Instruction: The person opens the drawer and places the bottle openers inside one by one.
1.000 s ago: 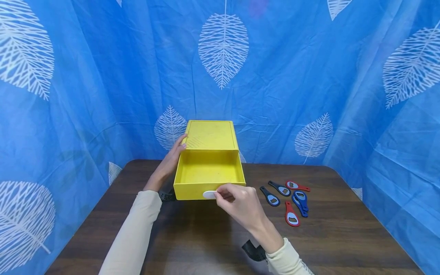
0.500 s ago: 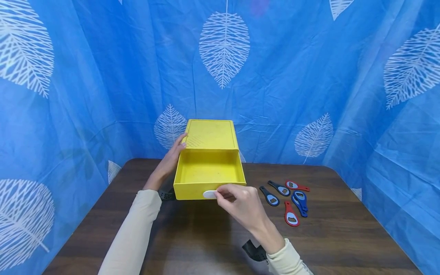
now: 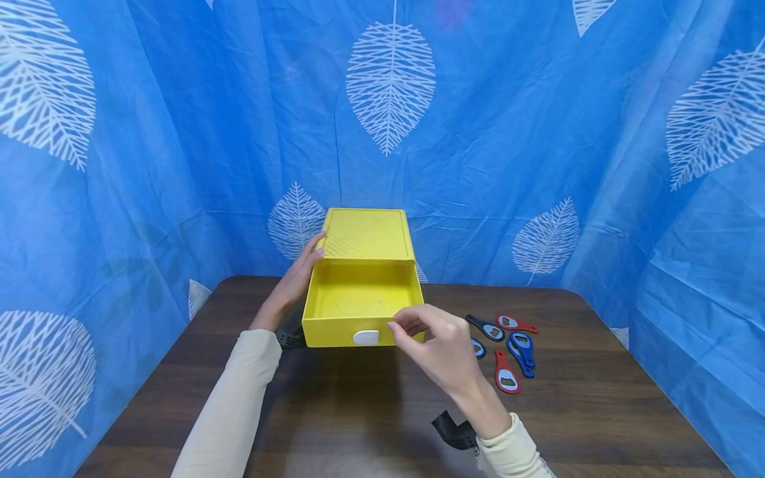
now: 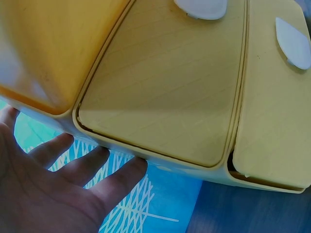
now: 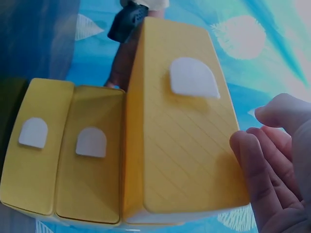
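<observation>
A yellow plastic drawer unit (image 3: 367, 234) stands in the middle of the head view, its top drawer (image 3: 331, 330) pulled out with a bare inside. On that drawer's front is a white handle (image 3: 366, 337). My left hand (image 3: 294, 282) steadies the unit's left side; in the left wrist view its spread fingers (image 4: 121, 179) lie along the edge. Off the handle, my right hand (image 3: 445, 342) is beside the drawer's front right corner, fingers loosely bent and holding nothing. Two lower drawers (image 5: 92, 189), pushed in, show in the right wrist view.
To the right on the dark wooden table (image 3: 574, 411) lie several bottle openers: red (image 3: 507, 373), blue (image 3: 522, 352) and black (image 3: 485, 326). The right hand partly covers another black one. A blue leaf-patterned curtain (image 3: 466, 166) hangs behind the table.
My right hand has let go of the white handle and moved a little to the right. The left hand and the drawer have stayed put.
</observation>
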A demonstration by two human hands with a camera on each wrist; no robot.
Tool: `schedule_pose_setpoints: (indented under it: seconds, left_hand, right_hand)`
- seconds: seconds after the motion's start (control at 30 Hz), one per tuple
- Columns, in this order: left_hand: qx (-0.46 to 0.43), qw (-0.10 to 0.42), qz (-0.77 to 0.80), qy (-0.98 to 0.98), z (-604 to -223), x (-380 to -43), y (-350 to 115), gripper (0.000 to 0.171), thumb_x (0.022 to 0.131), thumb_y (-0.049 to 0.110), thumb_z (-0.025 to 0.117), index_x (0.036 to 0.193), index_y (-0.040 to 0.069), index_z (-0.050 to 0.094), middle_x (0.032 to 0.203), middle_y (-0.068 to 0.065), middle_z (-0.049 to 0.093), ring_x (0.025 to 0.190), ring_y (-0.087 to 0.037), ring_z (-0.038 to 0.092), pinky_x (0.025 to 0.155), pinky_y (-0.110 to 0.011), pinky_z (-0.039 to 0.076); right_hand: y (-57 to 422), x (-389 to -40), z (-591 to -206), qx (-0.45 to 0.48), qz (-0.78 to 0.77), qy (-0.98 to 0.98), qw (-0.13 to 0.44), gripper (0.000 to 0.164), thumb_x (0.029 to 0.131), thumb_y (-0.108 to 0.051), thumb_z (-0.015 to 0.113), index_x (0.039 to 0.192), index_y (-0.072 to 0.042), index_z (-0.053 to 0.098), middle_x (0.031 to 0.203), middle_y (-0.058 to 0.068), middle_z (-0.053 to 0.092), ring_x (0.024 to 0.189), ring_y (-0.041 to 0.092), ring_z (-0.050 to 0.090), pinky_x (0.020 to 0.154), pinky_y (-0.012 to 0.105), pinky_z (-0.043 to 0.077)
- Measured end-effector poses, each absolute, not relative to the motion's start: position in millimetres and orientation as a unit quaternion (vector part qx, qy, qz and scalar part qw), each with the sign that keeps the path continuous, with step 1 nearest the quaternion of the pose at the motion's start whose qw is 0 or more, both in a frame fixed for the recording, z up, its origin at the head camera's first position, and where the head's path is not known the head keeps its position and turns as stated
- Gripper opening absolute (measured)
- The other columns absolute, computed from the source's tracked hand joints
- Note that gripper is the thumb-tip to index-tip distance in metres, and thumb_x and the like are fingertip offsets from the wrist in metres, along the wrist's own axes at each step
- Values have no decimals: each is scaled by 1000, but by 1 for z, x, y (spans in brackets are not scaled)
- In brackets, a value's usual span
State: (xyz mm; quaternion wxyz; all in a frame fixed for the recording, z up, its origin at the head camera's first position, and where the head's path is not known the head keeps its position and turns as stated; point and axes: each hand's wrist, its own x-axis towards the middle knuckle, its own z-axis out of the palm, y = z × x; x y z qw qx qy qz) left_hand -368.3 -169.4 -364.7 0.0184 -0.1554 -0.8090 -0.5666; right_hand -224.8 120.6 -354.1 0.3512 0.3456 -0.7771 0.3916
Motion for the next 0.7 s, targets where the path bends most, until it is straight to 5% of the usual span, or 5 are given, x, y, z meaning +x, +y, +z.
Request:
schedule_pose_setpoints:
  seconds: [0.43,0.7]
  left_hand:
    - [-168,22,-558,-812,-365,-372,-172,67,107,56,29,166,32,9,158,-21,35,92,-24,68,88,-34,58]
    - [-163,20,-561,-811,-366,-372,-172,67,107,57,28,166,32,8,164,-18,28,109,-34,64,102,-50,54]
  right_hand:
    - [141,-231,-344,307,418,-770,373,17,82,-4,85,95,-7,75,87,1,75,75,13,72,70,16,58]
    - [160,-244,-346,273,405,-776,399,16,84,-5,84,98,-9,78,90,2,77,79,15,74,74,12,56]
